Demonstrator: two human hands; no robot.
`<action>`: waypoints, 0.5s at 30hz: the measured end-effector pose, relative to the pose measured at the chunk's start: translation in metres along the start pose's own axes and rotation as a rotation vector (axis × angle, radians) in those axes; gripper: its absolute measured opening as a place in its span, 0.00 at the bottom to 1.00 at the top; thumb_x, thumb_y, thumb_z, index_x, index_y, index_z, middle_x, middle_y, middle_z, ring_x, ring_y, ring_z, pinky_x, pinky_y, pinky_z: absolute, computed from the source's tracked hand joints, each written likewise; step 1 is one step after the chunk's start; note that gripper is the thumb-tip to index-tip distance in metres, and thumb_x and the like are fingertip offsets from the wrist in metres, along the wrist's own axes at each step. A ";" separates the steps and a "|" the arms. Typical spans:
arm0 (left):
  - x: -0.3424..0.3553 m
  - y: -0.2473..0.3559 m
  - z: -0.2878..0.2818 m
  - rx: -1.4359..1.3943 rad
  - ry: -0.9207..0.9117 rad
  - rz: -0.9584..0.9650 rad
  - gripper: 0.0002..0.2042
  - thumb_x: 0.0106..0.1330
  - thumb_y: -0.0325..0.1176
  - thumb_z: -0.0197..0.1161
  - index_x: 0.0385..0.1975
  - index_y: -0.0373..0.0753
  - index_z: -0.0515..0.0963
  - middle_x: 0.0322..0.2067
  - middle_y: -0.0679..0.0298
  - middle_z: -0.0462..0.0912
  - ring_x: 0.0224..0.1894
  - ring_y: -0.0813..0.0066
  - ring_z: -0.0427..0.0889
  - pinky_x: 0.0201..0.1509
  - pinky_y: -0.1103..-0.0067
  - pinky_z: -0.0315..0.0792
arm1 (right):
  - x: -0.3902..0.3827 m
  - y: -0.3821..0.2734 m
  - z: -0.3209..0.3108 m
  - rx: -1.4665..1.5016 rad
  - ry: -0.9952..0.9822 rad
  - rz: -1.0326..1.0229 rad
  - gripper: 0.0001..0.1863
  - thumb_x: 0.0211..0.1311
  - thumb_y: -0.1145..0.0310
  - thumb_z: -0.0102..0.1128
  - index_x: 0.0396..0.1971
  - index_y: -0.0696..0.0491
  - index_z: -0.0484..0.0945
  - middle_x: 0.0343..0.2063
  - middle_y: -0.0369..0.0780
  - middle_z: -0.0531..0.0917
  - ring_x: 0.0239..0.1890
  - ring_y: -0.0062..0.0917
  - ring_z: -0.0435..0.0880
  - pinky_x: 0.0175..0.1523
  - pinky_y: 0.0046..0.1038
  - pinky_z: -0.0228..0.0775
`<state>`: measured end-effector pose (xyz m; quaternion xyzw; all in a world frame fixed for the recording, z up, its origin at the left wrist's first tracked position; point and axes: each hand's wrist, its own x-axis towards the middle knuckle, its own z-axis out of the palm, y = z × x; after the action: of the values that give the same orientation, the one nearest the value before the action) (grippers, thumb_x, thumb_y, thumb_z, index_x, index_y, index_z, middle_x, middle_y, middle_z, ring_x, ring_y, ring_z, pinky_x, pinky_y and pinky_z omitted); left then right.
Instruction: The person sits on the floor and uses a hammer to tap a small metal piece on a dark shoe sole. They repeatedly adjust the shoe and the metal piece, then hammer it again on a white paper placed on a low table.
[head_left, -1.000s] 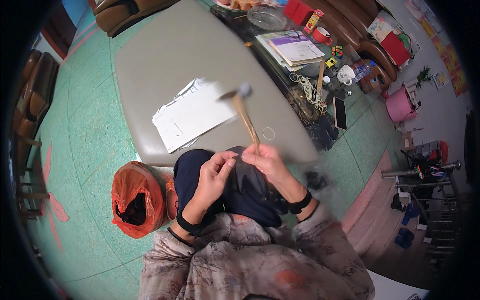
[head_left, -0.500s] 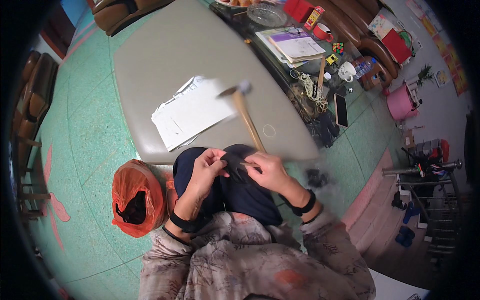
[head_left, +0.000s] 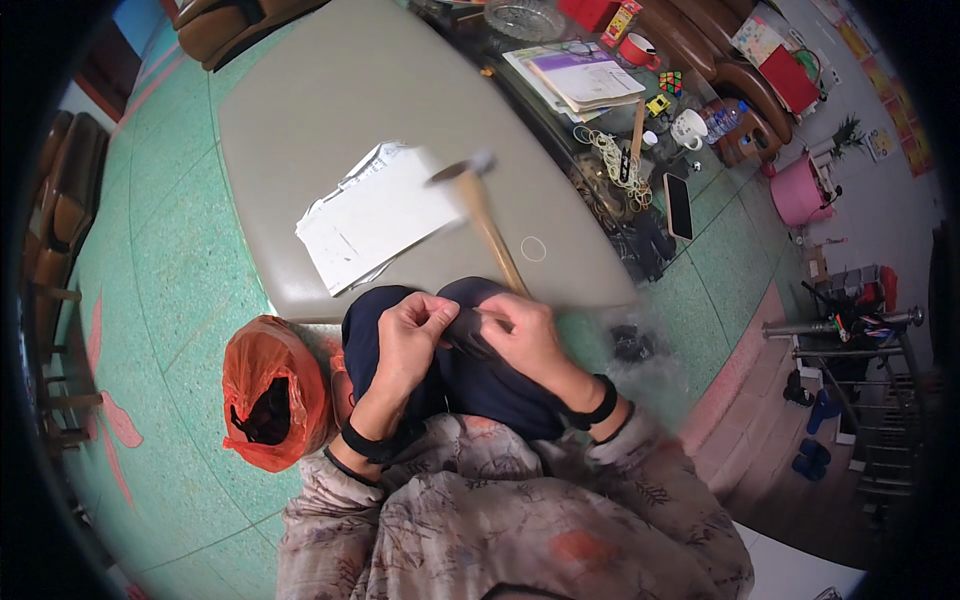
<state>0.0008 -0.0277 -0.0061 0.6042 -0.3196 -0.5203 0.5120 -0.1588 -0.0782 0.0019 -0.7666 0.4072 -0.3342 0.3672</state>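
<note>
The left hand and right hand have drawn closer; half a second ago they sat wider apart.

Hammer head blurred; brown sofa cut off at the top; anything the left hand pinches too small to tell.

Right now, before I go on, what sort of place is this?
Probably a home's living room, though I can't be certain: there is brown padded seating, a white mug and a colourful puzzle cube beside it, and blue footwear left on the floor.
</note>
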 end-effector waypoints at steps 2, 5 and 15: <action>-0.002 0.001 -0.005 -0.053 0.012 -0.003 0.06 0.61 0.29 0.61 0.28 0.32 0.77 0.23 0.69 0.78 0.23 0.86 0.74 0.23 0.87 0.70 | -0.007 0.002 -0.009 0.040 -0.003 0.107 0.06 0.47 0.77 0.57 0.29 0.58 0.76 0.25 0.45 0.81 0.27 0.35 0.82 0.31 0.29 0.72; -0.006 -0.001 -0.017 -0.117 -0.091 -0.026 0.06 0.61 0.28 0.61 0.30 0.31 0.78 0.24 0.68 0.78 0.23 0.86 0.74 0.24 0.87 0.71 | -0.015 0.007 -0.020 -0.016 -0.044 -0.001 0.09 0.46 0.78 0.58 0.30 0.58 0.76 0.25 0.43 0.80 0.27 0.34 0.82 0.31 0.28 0.72; -0.030 0.025 -0.041 0.231 -0.690 -0.054 0.06 0.61 0.24 0.60 0.36 0.30 0.78 0.27 0.67 0.79 0.31 0.83 0.79 0.31 0.84 0.75 | -0.032 -0.004 -0.054 -0.248 -0.292 -0.701 0.16 0.41 0.79 0.62 0.36 0.62 0.74 0.28 0.39 0.75 0.23 0.28 0.76 0.24 0.26 0.70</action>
<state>0.0361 0.0049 0.0240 0.4550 -0.5141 -0.6674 0.2886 -0.2148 -0.0644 0.0258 -0.9370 0.1019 -0.2752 0.1896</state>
